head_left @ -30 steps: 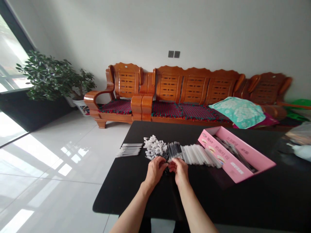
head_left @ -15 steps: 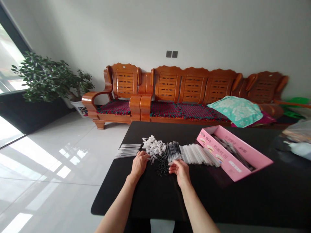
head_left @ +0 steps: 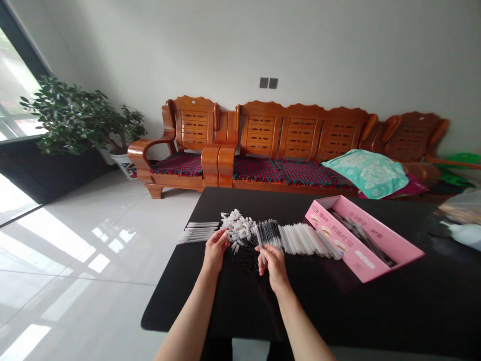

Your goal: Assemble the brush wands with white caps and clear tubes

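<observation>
The right hand (head_left: 272, 260) pinches a thin stick (head_left: 260, 243) that could slip if held loosely; the left hand's (head_left: 216, 248) fingers nearly meet, holding I can't tell what.

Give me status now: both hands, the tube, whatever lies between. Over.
Right hand gripping slim tube. Left hand beside white pieces, grip unclear. Loose black pieces between the hands. Pink box off right.

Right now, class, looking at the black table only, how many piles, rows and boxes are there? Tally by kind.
Piles: 2 (small white pieces, small black pieces)
Rows: 3 (slim whitish sticks, dark thin sticks, pale tubes)
Boxes: 1 (pink box)
Total: 6
</observation>
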### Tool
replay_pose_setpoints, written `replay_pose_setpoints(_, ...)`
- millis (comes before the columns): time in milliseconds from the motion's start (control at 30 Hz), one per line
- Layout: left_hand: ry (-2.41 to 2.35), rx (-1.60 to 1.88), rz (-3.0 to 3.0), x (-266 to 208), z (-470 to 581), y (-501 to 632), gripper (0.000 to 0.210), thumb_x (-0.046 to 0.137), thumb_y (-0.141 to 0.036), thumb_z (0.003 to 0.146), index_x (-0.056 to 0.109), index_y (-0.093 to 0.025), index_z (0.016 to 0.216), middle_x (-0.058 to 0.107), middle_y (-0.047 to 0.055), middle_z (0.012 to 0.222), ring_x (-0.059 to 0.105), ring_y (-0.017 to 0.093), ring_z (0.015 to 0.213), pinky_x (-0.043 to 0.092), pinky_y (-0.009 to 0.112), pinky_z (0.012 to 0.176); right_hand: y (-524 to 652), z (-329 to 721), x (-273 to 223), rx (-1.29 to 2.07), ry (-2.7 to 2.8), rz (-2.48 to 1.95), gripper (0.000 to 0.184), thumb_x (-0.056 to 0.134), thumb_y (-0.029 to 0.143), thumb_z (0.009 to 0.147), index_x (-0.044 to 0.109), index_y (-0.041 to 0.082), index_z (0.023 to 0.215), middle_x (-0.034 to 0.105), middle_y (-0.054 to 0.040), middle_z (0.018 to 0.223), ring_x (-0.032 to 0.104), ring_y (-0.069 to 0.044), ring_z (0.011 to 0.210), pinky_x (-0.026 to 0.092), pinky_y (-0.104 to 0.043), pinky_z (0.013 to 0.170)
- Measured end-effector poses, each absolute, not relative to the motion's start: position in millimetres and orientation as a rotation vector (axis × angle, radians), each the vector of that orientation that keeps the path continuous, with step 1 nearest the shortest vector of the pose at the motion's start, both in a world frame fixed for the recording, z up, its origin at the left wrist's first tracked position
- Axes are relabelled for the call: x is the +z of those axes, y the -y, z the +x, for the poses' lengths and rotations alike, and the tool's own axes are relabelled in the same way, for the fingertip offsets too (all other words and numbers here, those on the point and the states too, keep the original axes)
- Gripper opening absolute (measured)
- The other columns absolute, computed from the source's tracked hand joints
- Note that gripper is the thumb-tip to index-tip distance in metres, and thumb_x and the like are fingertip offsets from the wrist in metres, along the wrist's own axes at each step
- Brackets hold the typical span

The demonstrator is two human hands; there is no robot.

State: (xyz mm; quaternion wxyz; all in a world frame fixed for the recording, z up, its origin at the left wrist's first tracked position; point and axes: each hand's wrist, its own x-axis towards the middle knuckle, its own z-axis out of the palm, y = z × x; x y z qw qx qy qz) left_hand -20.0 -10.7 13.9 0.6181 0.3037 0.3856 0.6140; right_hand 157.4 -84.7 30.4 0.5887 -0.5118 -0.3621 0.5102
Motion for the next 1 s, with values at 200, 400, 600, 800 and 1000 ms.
replay_pose_setpoints(200, -0.670, 1.359, 0.244, 21, -10, 13, 0.009, 0.064, -0.005, 0.082, 0.069, -0.010, 0.087, 0.067, 0.005, 0.073, 0.062, 0.007, 0.057, 0.053, 0.014, 0.055, 90, 143, 48, 0.952, 1.283, -1.303, 0.027, 0.053, 0.035, 0.082, 0.069, 0.013, 0.076, 0.042, 0.0055, 0.048, 0.036, -0.009, 0.045, 0.024, -0.021, 0.042)
replay_pose_setpoints(400, -0.667, 1.370, 0.155, 27, -7, 13, 0.013, 0.056, -0.001, 0.087, 0.067, -0.007, 0.085, 0.067, 0.006, 0.072, 0.063, 0.007, 0.055, 0.054, 0.013, 0.053, 93, 140, 52, 0.852, 1.406, -1.372, 0.029, 0.051, 0.033, 0.081, 0.070, 0.012, 0.075, 0.047, 0.0028, 0.053, 0.038, -0.011, 0.050, 0.026, -0.023, 0.048)
replay_pose_setpoints(600, -0.706, 1.365, 0.247, 27, -2, 18, 0.009, 0.068, -0.003, 0.078, 0.069, -0.008, 0.085, 0.067, 0.004, 0.070, 0.062, 0.007, 0.055, 0.053, 0.014, 0.052, 90, 140, 48, 0.812, 1.415, -1.425, 0.029, 0.050, 0.033, 0.081, 0.069, 0.013, 0.073, 0.045, 0.0039, 0.051, 0.037, -0.011, 0.048, 0.025, -0.023, 0.047)
replay_pose_setpoints(800, -0.784, 1.406, 0.395, 24, 5, 24, 0.030, 0.084, -0.017, 0.064, 0.072, -0.009, 0.091, 0.067, 0.004, 0.070, 0.060, 0.007, 0.056, 0.049, 0.015, 0.052, 91, 137, 48, 0.668, 1.491, -1.518, 0.027, 0.049, 0.032, 0.084, 0.067, 0.016, 0.073, 0.053, 0.0014, 0.053, 0.046, -0.013, 0.051, 0.028, -0.023, 0.050)
replay_pose_setpoints(1000, -0.860, 1.463, 0.427, 23, 12, 26, 0.045, 0.089, -0.033, 0.055, 0.075, -0.008, 0.090, 0.059, 0.000, 0.061, 0.050, 0.005, 0.050, 0.042, 0.017, 0.049, 97, 127, 53, 0.335, 1.675, -1.697, 0.033, 0.044, 0.035, 0.093, 0.070, 0.018, 0.083, 0.071, -0.0067, 0.068, 0.063, -0.017, 0.063, 0.032, -0.024, 0.059)
